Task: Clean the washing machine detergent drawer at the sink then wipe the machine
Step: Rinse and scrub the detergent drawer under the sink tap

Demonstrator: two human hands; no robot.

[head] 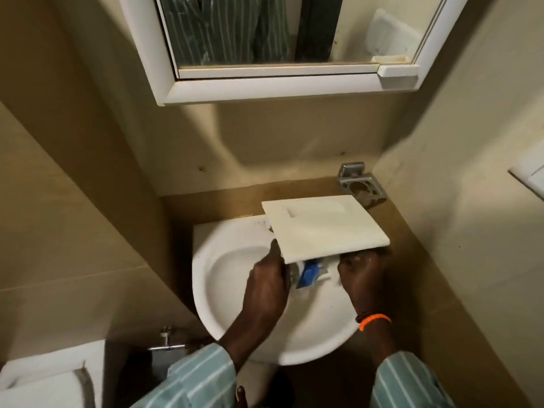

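Both grips closed on the detergent drawer [323, 228] — left hand [266, 285], right hand [360, 278] — above the sink [223, 278].

A white round sink [223, 290] is fixed against a brown ledge [206, 207] that runs along the back wall. The drawer [323, 228] is over the back right part of the sink; if it touches the rim I cannot tell. At the right end of the ledge stands a metal holder [360, 184], near the corner.
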